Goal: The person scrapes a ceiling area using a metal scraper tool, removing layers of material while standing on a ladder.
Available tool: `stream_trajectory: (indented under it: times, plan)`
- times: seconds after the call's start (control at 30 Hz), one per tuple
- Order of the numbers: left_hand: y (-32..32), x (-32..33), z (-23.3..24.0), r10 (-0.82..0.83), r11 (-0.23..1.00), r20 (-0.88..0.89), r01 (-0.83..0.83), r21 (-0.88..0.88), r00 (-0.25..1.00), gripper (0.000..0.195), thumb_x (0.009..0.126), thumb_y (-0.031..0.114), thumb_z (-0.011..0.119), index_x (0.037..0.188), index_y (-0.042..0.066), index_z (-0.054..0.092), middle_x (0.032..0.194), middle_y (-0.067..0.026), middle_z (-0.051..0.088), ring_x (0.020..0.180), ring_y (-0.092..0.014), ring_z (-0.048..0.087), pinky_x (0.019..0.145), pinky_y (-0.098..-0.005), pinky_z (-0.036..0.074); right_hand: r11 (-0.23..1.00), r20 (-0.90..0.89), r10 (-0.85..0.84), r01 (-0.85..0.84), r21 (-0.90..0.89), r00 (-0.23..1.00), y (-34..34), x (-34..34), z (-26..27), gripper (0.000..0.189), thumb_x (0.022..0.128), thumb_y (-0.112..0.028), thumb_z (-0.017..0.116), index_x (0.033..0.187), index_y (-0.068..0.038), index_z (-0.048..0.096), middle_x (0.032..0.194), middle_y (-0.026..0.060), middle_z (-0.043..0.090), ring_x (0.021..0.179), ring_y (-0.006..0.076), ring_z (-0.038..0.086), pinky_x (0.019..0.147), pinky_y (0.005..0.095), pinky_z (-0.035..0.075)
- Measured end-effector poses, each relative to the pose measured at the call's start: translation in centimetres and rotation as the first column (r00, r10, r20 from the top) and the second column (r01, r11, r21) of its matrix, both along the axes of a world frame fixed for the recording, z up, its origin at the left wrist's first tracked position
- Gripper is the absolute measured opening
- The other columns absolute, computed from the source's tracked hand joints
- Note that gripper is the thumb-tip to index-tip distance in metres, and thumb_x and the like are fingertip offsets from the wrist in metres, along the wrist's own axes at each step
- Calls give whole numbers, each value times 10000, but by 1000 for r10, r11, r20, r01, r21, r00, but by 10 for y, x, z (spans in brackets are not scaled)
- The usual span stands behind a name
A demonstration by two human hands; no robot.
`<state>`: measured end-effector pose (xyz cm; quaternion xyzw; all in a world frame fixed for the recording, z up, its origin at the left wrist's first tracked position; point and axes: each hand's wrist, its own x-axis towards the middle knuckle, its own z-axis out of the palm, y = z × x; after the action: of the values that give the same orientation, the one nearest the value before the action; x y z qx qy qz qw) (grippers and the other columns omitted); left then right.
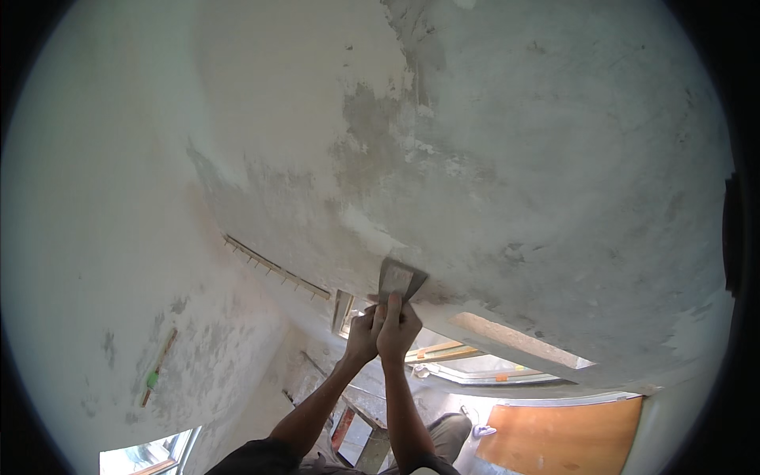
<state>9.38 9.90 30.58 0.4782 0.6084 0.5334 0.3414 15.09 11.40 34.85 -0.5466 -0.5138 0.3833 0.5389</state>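
Observation:
Both arms reach up from the bottom of the view, and the two hands meet at the handle of a wide putty knife (396, 279). My right hand (402, 332) grips it, a thumb lying along the base of the blade. Close against it, my left hand (362, 337) is wrapped around the handle area, which the fingers hide. The blade's broad edge is at the plastered surface (451, 225), apparently touching it. Grey, rough patches (371, 130) show there between smoother pale areas.
A narrow rail with several pegs (276, 268) is fixed left of the hands. Further left is a thin brown strip with a green piece (153, 380). Windows (487, 362) lie below right, beside an orange-brown panel (561, 436). A dusty stand (374, 448) is beneath me.

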Motion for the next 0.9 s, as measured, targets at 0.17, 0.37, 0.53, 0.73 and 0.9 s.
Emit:
stream_trajectory:
  times: [0.17, 0.37, 0.53, 0.73, 0.9]
  plan:
    - [3, -7, -22, -87, 995, 34, 88, -45, 996, 484, 983, 416, 381, 955, -6, 617, 713, -241, 637, 734, -399, 670, 595, -433, 493, 999, -186, -33, 37, 17, 982, 2, -11, -9, 407, 977, -249, 512, 728, 45, 643, 567, 39, 580, 518, 78, 502, 482, 246, 395]
    - [16, -16, -2, -61, 994, -17, 63, 93, 998, 488, 975, 433, 397, 980, -8, 607, 689, -229, 635, 691, -333, 688, 562, -407, 478, 998, -67, -42, 45, 47, 997, 7, -19, 31, 410, 977, -242, 506, 725, 46, 653, 593, 44, 608, 528, 81, 514, 496, 253, 409]
    - [14, -17, -5, -87, 995, -87, 90, 40, 992, 498, 972, 440, 406, 1007, -12, 612, 675, -229, 630, 662, -295, 686, 551, -393, 473, 996, -196, -70, 81, 45, 978, 8, -23, 12, 425, 976, -241, 505, 713, 62, 644, 601, 50, 613, 548, 79, 530, 509, 252, 424]
    - [16, -20, -6, -58, 998, 39, 58, 0, 998, 492, 968, 442, 426, 987, -15, 611, 645, -226, 614, 650, -294, 686, 534, -388, 466, 1000, -246, -26, 26, -1, 969, 9, -24, 22, 412, 975, -233, 508, 722, 58, 651, 609, 70, 637, 523, 81, 522, 494, 243, 416]
    - [12, -21, 2, -71, 992, 1, 71, 109, 997, 423, 970, 384, 455, 928, -14, 592, 615, -214, 592, 615, -267, 676, 526, -379, 457, 993, -164, -81, 94, 73, 983, 11, -26, 18, 421, 980, -251, 496, 753, 57, 672, 601, 65, 631, 489, 84, 505, 474, 240, 403]
